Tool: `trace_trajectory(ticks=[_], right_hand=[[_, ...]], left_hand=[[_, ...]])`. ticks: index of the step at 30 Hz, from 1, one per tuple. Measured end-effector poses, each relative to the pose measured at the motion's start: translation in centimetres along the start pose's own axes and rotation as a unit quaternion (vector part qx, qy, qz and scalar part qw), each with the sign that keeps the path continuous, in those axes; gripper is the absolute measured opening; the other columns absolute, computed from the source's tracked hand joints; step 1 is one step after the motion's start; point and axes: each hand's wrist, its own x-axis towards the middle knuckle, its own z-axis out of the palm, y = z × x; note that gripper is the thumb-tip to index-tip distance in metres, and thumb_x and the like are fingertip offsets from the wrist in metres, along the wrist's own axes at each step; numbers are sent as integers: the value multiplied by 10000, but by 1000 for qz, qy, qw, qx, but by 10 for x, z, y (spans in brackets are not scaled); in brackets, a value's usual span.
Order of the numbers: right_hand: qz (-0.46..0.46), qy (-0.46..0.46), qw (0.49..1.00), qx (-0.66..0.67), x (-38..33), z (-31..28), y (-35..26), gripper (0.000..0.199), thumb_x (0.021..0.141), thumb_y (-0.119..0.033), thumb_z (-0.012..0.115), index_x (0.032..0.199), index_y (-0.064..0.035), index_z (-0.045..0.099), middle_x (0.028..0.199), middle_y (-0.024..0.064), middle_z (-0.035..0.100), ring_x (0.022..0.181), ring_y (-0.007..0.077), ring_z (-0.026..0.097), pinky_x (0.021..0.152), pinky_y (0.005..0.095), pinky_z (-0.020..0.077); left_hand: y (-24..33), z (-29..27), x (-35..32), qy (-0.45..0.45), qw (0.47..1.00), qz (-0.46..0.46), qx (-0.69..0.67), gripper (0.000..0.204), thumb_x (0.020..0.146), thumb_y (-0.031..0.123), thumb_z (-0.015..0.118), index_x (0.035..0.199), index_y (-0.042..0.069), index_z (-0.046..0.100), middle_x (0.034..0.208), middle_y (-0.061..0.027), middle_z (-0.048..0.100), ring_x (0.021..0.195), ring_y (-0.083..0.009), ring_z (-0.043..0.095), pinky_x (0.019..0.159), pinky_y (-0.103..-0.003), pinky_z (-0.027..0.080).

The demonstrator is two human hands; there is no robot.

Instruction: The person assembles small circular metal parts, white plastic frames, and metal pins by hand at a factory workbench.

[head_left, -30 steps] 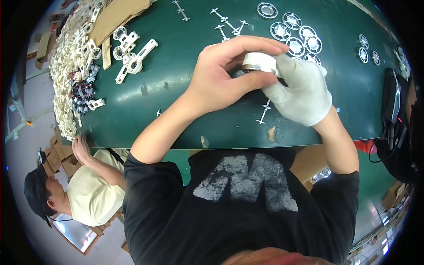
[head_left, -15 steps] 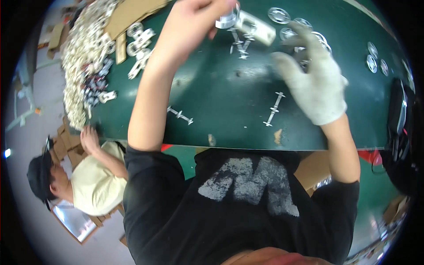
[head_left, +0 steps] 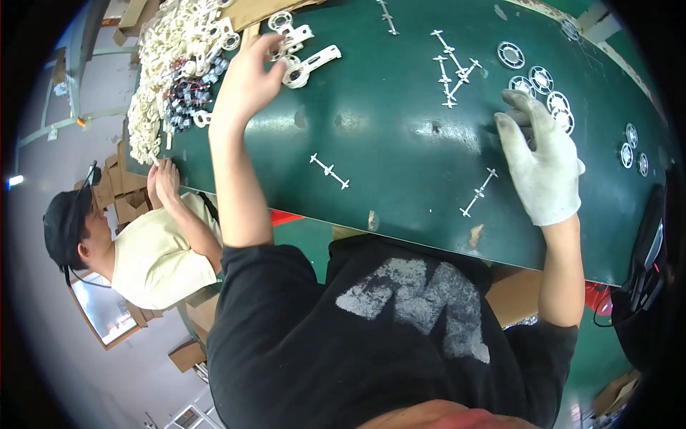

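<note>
My bare left hand (head_left: 254,80) is at the left part of the green table, thumb and fingers apart. Beside its fingertips lie a few white plastic arms with round ring ends (head_left: 312,66). On the right, my right hand (head_left: 542,161) wears a whitish glove. Its fingers are curled with the thumb apart, and nothing shows in its grip. Just beyond it lie several round silver spoked discs (head_left: 541,79), the nearest partly hidden by the fingers. Between my hands are thin silver cross-barred strips (head_left: 449,71).
A big heap of white plastic parts (head_left: 161,79) and a pile of dark small parts with wires (head_left: 187,96) cover the table's left end. A co-worker (head_left: 161,243) sits there. Smaller discs (head_left: 627,155) and a black bag (head_left: 649,247) are at the right.
My left hand has moved left to the white arms; the white part with a silver round end it held is no longer visible. My right hand is lower beside the discs. The view has tilted.
</note>
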Motion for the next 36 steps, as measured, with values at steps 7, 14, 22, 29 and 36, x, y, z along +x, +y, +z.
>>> trace_trajectory(ticks=[7, 14, 22, 29, 36], right_hand=[[-27, -31, 998, -53, -3, 5, 2, 293, 938, -237, 680, 1184, -79, 700, 866, 86, 739, 848, 267, 709, 791, 362, 567], [-41, -33, 996, -67, -3, 5, 2, 304, 945, -293, 657, 1186, -114, 707, 907, 53, 764, 877, 272, 721, 784, 351, 572], [-91, -9, 994, 67, -2, 2, 1, 518, 849, -267, 783, 1299, -65, 624, 1238, 138, 656, 1128, 319, 655, 951, 395, 552], [99, -124, 986, 53, 21, -20, 13, 341, 891, -315, 739, 1134, -85, 674, 934, 118, 702, 837, 291, 701, 779, 374, 557], [46, 114, 991, 59, 22, -22, 14, 638, 878, -212, 779, 1428, 1, 533, 1183, 101, 694, 938, 143, 678, 790, 267, 547]], left_hand=[[-9, 21, -37, 21, 999, 21, -35, 371, 851, -47, 662, 1210, 50, 651, 1124, -153, 654, 956, -298, 672, 860, -377, 533], [-29, 17, -35, 119, 991, -42, 39, 409, 930, 224, 747, 1272, 26, 645, 990, -118, 686, 678, -155, 588, 655, -308, 499], [148, 38, 2, -4, 783, 160, -601, 400, 875, -63, 749, 1221, 21, 566, 1280, -138, 644, 1156, -194, 652, 998, -326, 534], [192, 80, 75, -58, 745, 383, -543, 287, 878, -72, 702, 1115, 32, 578, 1279, -82, 574, 1153, -160, 598, 1021, -326, 501], [207, 64, 81, -84, 854, 283, -427, 524, 809, -45, 782, 1284, 21, 569, 1210, -108, 647, 1103, -186, 666, 925, -343, 570]])
